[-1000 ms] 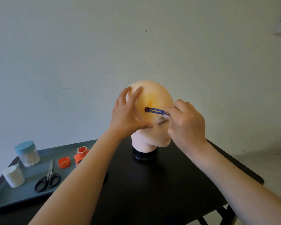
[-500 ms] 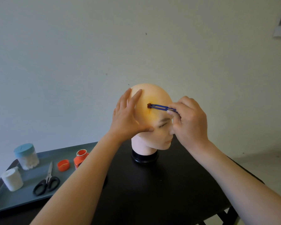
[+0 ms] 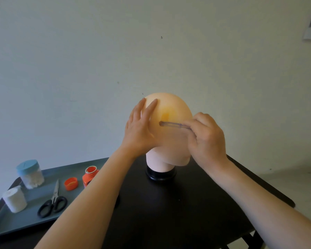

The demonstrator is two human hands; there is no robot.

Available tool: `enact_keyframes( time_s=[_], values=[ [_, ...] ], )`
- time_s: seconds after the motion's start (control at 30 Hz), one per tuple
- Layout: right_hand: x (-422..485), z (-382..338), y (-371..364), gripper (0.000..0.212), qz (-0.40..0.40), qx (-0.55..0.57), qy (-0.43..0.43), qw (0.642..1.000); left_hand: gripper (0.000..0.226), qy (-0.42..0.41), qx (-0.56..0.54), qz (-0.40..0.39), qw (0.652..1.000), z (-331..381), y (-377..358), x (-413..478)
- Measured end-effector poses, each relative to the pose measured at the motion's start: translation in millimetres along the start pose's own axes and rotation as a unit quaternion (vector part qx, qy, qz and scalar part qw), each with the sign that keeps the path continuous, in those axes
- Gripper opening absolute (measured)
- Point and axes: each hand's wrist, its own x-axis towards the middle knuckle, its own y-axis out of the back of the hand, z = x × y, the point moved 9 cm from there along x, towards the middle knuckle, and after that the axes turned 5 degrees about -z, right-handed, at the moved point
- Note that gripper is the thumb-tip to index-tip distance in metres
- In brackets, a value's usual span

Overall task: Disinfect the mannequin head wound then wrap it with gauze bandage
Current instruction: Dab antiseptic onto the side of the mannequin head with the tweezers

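Mannequin head (image 3: 171, 105) stands upright on its black base, mid-table (image 3: 169, 203). All positions are logged from the head.

Left hand (image 3: 141, 130): flat on the head's left side, fingers straight and pressing, thumb low towards the cheek. It holds nothing and steadies the head.

Right hand (image 3: 206, 135): at the head's right side, fingers and thumb pinched on the tweezers (image 3: 172, 124). The tweezer tips carry a small dark swab (image 3: 161, 123). Whether the swab is touching the skin cannot be told, because the tool is motion-blurred.

Key relation: the tweezers' long axis runs nearly level across the forehead, from the right hand towards the left. The orange-stained wound patch (image 3: 166, 115) lies just above the swab. Judgement: the next pass needs a short upward stroke at the tip, with the right wrist doing the work.

Stage, as a judgement: disinfection is in progress and wrapping has not begun.

Well left of the head and lower, on the grey tray (image 3: 25, 220):
- gauze roll (image 3: 14, 199), farthest out
- cotton jar (image 3: 30, 174)
- scissors (image 3: 52, 203)
- orange cap (image 3: 71, 183)
- open orange bottle (image 3: 90, 176), nearest the head

The left hand is the nearer one for the gauze.
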Motion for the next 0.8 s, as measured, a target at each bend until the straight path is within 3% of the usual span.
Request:
enact_keyframes(
  time_s=[0.1, 0.27, 0.47, 0.67, 0.8],
  values=[
    [-10.0, 0.5, 0.1, 0.009, -0.012, -0.005, 0.009, 1.000, 0.127, -0.003, -0.003, 0.002, 1.000, -0.2, -0.1, 0.5],
    [19.6, 13.0, 10.0, 0.013, 0.038, 0.007, -0.033, 0.999, 0.127, 0.000, 0.007, -0.002, 1.000, -0.3, -0.3, 1.2],
    [-4.4, 0.9, -2.3, 0.009, 0.000, 0.000, 0.018, 1.000, 0.128, -0.007, 0.003, 0.002, 1.000, -0.2, 0.6, 0.7],
    [19.4, 13.1, 6.0, 0.012, 0.035, 0.005, -0.031, 0.999, 0.127, -0.004, 0.006, 0.000, 1.000, -0.3, -0.2, 0.6],
    [16.5, 4.1, -2.2, 0.009, 0.015, 0.011, -0.011, 1.000, 0.128, -0.006, 0.010, 0.002, 1.000, -1.2, 0.5, 0.4]
  ],
)
